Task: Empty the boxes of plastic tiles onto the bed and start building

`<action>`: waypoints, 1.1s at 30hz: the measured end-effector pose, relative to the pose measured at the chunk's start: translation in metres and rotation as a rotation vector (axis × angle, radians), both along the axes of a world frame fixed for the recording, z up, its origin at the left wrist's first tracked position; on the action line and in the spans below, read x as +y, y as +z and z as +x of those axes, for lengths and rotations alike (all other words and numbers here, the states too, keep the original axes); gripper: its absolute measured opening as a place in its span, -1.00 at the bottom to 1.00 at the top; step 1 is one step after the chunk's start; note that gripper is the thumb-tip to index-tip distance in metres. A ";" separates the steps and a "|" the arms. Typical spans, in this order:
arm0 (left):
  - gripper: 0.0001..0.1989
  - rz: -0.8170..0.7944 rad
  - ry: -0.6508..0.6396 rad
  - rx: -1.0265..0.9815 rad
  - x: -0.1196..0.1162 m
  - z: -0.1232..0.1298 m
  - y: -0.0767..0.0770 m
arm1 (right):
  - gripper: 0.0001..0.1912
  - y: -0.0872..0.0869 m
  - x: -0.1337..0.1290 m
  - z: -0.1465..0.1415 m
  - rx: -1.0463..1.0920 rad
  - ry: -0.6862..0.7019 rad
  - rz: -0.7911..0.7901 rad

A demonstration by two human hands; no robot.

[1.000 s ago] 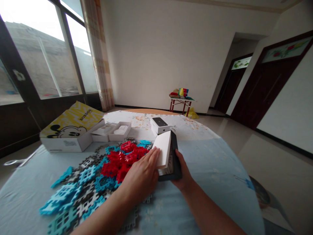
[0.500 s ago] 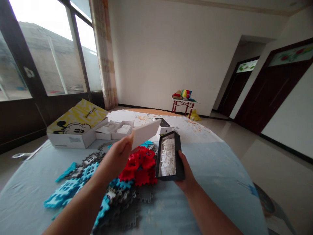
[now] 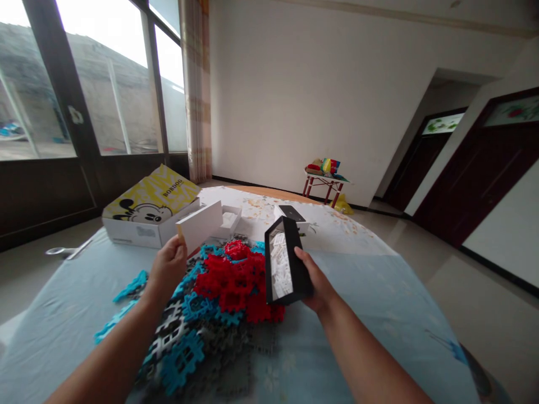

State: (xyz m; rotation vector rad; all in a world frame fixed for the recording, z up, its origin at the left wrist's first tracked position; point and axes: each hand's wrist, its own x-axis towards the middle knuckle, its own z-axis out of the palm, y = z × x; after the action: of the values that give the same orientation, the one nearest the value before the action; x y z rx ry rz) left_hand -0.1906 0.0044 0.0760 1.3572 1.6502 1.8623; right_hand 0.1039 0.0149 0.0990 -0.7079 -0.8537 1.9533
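My right hand [image 3: 314, 280] grips a black open box [image 3: 297, 258] by its right side. The box is tilted to the left, and small white plastic pieces [image 3: 279, 266] fill it. In my left hand [image 3: 169, 262] is a white box lid [image 3: 200, 227], pinched at its left end and held up on edge. Below and between the hands lies a heap of interlocking plastic tiles: red tiles [image 3: 233, 280] on top, blue tiles [image 3: 183, 359] and grey tiles [image 3: 227, 342] around them. The black box hangs over the heap's right edge.
A yellow cartoon box [image 3: 143, 224] stands at the back left of the cloth-covered round table [image 3: 362, 314]. Behind the lid is a small white open box [image 3: 231, 221]. A white box with a black top [image 3: 290, 213] sits behind the black box. A side table [image 3: 324, 179] stands by the wall.
My left hand has carried the lid leftward, away from the black box. My right hand has tipped the black box further to the left. The camera view has shifted slightly.
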 end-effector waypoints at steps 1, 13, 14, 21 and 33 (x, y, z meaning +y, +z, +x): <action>-0.71 -0.013 0.005 0.026 0.002 -0.002 -0.005 | -0.56 0.003 0.002 -0.009 -0.026 0.036 0.003; -0.64 -0.079 0.020 0.171 0.004 0.003 -0.030 | -0.58 0.005 0.015 -0.031 -0.133 0.125 0.053; -0.64 -0.080 0.018 0.177 0.004 0.004 -0.030 | -0.58 0.005 0.017 -0.028 -0.152 0.101 0.074; -0.65 -0.093 0.031 0.211 0.001 0.010 -0.024 | -0.57 0.022 0.020 -0.040 -0.225 0.005 0.252; -0.65 -0.107 0.015 0.244 0.000 0.008 -0.025 | -0.43 0.024 0.032 0.002 -0.479 -0.169 0.420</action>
State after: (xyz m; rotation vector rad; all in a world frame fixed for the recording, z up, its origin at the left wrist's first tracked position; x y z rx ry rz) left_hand -0.1824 0.0042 0.0506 1.5811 1.8516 1.6428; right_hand 0.1058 0.0474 0.1230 -0.9686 -1.3929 1.4032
